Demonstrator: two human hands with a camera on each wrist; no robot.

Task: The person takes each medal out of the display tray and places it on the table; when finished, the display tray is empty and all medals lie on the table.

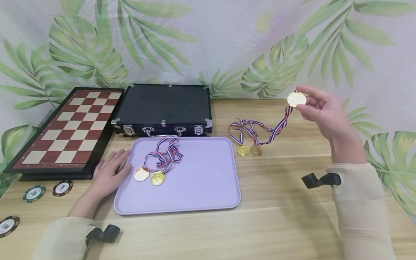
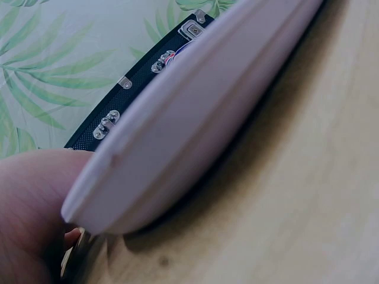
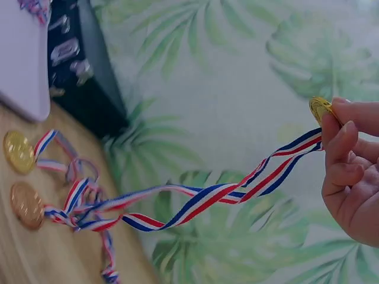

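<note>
On my head view, the left edge clips a black poker chip [image 1: 9, 226], and glare hides the face of the lifted gold medal [image 1: 296, 99]. In my left wrist view, the lavender tray [image 2: 177, 112] covers much of the black case [image 2: 89, 137]; the edge crops the left hand [image 2: 35, 207].

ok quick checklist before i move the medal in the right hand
1. Right hand grips the medal: ok, pinched between thumb and fingers.
2. Its ribbon hangs clear: not ok, it runs down to the other ribbons on the table.
3. Ribbons free of knots: cannot tell, they overlap.
4. Room on the tray: ok, its right side is bare; two medals lie at the left.
5. Left hand steadying the tray: cannot tell, it rests by the left edge.
</note>
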